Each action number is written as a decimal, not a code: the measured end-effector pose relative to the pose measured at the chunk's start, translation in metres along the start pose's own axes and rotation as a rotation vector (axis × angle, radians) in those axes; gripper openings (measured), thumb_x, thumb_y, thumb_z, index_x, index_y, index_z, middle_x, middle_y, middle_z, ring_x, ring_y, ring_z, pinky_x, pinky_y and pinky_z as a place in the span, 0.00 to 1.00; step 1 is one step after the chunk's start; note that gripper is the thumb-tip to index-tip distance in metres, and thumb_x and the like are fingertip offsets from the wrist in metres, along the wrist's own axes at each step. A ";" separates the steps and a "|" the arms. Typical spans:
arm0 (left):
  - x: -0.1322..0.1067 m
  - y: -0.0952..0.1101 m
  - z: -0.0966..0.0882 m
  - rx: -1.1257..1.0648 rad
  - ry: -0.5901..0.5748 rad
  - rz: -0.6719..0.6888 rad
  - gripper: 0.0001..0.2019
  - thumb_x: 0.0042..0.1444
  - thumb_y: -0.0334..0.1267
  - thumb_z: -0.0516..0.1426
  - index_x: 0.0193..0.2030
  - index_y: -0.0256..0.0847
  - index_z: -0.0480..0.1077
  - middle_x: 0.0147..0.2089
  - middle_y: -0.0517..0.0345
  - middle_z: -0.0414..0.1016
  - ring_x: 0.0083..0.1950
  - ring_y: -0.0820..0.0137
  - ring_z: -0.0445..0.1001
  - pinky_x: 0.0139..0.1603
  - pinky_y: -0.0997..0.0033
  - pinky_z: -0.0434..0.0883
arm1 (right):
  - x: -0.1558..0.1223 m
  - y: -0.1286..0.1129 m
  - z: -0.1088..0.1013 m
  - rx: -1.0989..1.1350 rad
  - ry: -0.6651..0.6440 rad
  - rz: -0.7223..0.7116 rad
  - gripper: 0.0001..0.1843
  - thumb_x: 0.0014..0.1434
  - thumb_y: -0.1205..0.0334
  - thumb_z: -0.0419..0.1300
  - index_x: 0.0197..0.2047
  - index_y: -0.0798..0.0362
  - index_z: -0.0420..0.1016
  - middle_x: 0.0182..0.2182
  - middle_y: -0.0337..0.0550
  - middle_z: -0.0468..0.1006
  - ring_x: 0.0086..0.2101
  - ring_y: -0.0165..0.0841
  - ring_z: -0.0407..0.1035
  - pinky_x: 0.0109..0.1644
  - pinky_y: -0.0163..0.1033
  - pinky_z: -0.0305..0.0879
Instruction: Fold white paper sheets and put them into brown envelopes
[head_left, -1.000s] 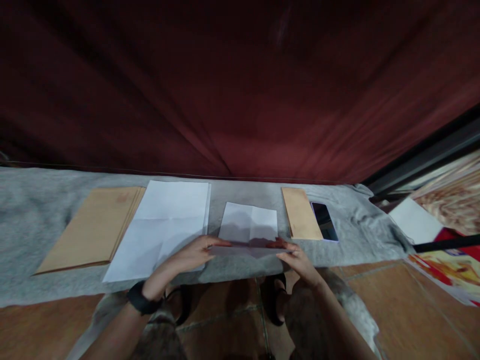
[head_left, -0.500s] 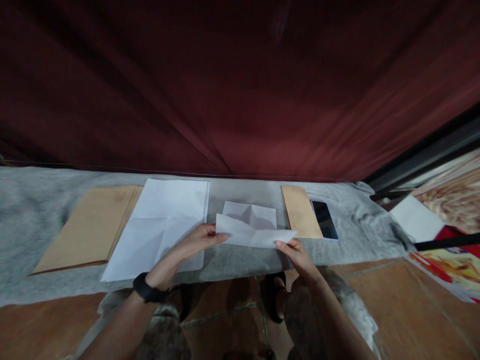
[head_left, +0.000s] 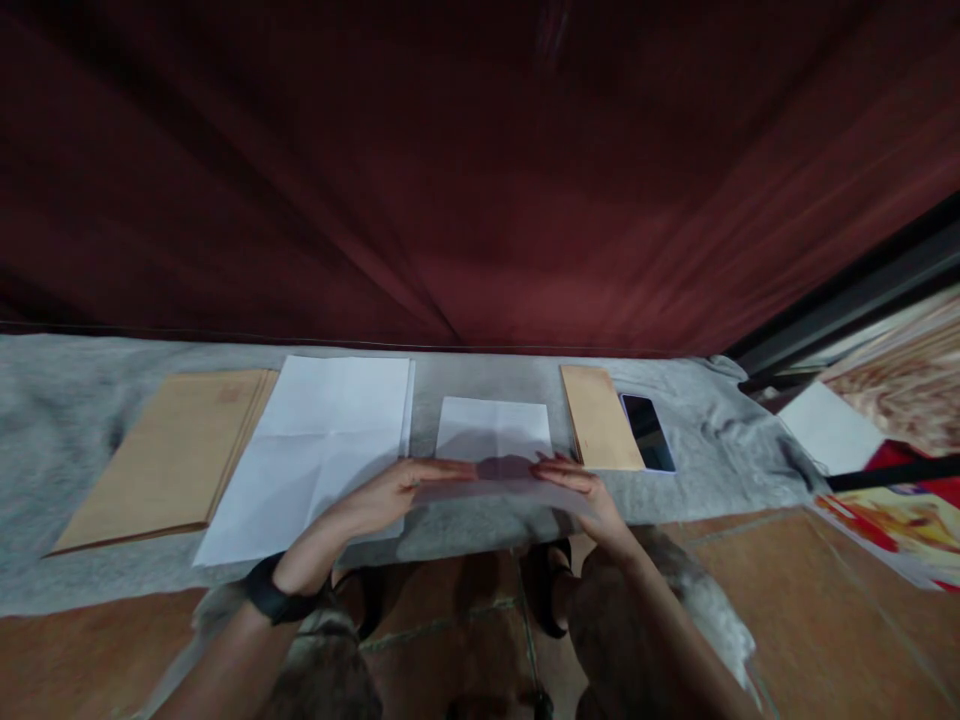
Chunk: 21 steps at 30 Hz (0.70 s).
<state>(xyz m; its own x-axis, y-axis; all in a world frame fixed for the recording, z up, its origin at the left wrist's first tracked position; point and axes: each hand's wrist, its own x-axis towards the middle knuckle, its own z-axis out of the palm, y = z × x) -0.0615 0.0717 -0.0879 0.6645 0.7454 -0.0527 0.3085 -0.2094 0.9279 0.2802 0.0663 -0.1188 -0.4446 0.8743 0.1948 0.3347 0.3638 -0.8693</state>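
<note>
A small creased white sheet of paper (head_left: 495, 415) lies on the grey cloth in front of me. Its near part is lifted and smeared by motion along the front edge. My left hand (head_left: 409, 488) rests at the sheet's left side, fingers stretched out flat across it and pointing right. At the right side, my right hand (head_left: 577, 482) has its fingers extended and slightly spread over the paper. Both thumbs are hard to make out around the blurred near flap. A dark band (head_left: 277, 590) circles my left wrist.
Large white sheets with fold creases (head_left: 345, 395) lie to the left, beside a stack of brown envelopes (head_left: 165, 450). Smaller brown envelopes (head_left: 606, 420) and a phone (head_left: 647, 432) lie to the right. A dark red curtain (head_left: 450, 200) hangs behind the grey cloth (head_left: 720, 450).
Both hands have gone from pinching the sheet's raised near edge to lying with fingers stretched over it. The near flap has dropped toward me and is blurred.
</note>
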 end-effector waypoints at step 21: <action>-0.010 -0.032 0.024 0.216 -0.019 -0.089 0.18 0.60 0.35 0.55 0.53 0.48 0.80 0.59 0.57 0.79 0.62 0.63 0.74 0.68 0.61 0.64 | -0.013 0.016 -0.002 -0.036 -0.293 0.105 0.14 0.66 0.56 0.60 0.50 0.41 0.84 0.53 0.43 0.82 0.56 0.44 0.73 0.72 0.59 0.50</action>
<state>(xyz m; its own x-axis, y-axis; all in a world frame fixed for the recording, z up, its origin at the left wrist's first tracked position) -0.0613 0.0556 -0.1260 0.6400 0.7556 -0.1397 0.5037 -0.2752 0.8189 0.2929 0.0612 -0.1341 -0.6250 0.7796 -0.0394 0.4183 0.2919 -0.8601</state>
